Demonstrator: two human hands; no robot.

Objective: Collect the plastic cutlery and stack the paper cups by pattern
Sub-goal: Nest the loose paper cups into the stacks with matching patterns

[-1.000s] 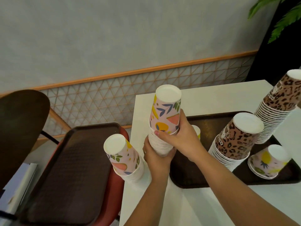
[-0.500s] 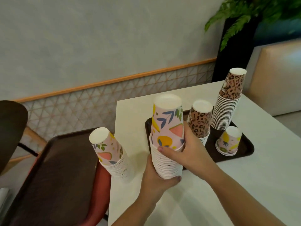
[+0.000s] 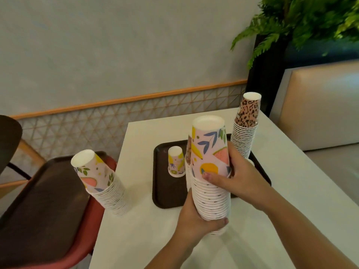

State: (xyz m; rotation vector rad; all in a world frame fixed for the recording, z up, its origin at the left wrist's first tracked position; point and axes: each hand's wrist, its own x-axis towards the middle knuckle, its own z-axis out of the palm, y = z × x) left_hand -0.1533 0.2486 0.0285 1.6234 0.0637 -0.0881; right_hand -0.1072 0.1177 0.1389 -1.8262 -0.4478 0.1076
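Both hands hold a tall upside-down stack of fruit-pattern paper cups [image 3: 210,167] above the white table [image 3: 281,191]. My left hand [image 3: 196,220] grips the stack's lower part; my right hand [image 3: 239,177] wraps its upper part. A second fruit-pattern stack [image 3: 101,181] leans at the table's left edge. On the dark tray [image 3: 165,199] stand a single fruit-pattern cup [image 3: 175,162] and a tall leopard-pattern stack [image 3: 245,129]. Another leopard stack [image 3: 188,152] is mostly hidden behind the held cups. No cutlery shows.
A second dark tray [image 3: 42,210] lies on a red chair [image 3: 87,239] to the left of the table. A beige bench [image 3: 320,105] and a potted fern [image 3: 301,22] are at the right. A wall with lattice trim runs behind.
The view has swung right and back. The held stack sits lower and further right, in front of the short leopard stack. The single fruit cup now shows left of it.
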